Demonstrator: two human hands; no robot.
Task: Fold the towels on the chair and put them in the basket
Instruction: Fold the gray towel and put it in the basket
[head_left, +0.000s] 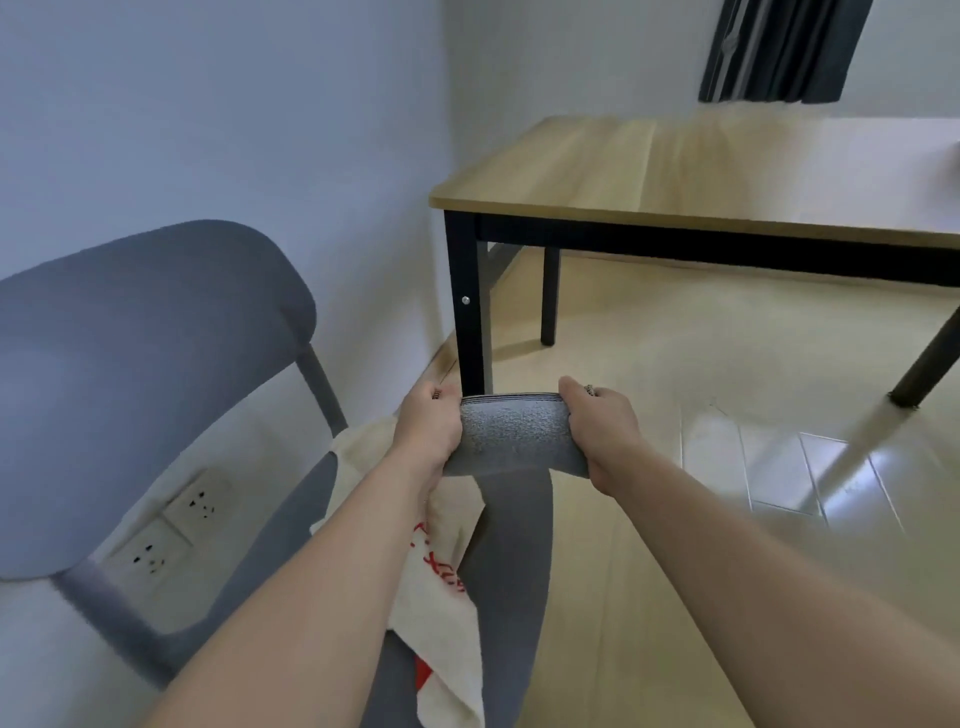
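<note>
A folded grey towel (511, 434) is held in the air above the front edge of the grey chair (130, 364). My left hand (428, 428) grips its left end and my right hand (602, 428) grips its right end, fingers curled round the cloth. A cream towel with red print (441, 587) lies spread on the chair seat below my left forearm. No basket is in view.
A wooden table with black legs (675, 171) stands ahead to the right, its near leg just behind the grey towel. Wall sockets (171, 530) sit low on the wall behind the chair. Pale floor (727, 467) spreads to the right.
</note>
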